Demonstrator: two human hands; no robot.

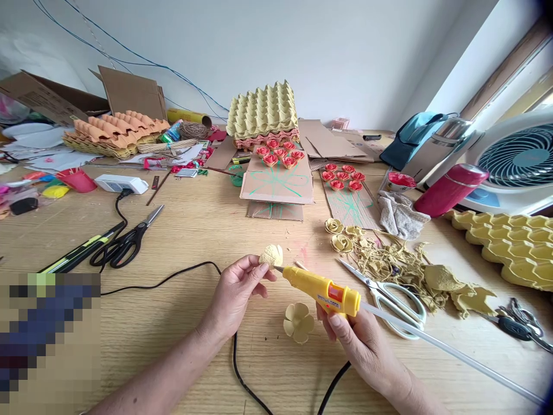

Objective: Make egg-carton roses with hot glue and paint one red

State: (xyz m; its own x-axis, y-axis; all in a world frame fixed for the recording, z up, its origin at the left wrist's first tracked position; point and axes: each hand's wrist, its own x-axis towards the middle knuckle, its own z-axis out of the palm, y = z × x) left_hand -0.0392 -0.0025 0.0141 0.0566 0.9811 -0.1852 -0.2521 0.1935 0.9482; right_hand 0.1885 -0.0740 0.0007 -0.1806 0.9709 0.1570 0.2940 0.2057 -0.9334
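My left hand (237, 294) pinches a small yellow egg-carton flower piece (271, 255) above the table. In my right hand (367, 346) is a yellow hot glue gun (319, 288), its nozzle tip at the underside of that piece. A long clear glue stick (453, 349) sticks out of the gun's back. Below the gun, a cut yellow petal cup (299, 323) lies flat on the table. Several yellow rolled flowers (341, 243) sit beyond the gun, beside a heap of carton scraps (389, 262).
White-handled scissors (400, 305) lie right of the gun, black scissors (125, 245) at the left. Red flowers (280, 154) stand on cardboard (276, 187) ahead. A black cord (235, 357) crosses the table. Keys (521, 323), a pink flask (451, 189) and egg trays (510, 248) are at the right.
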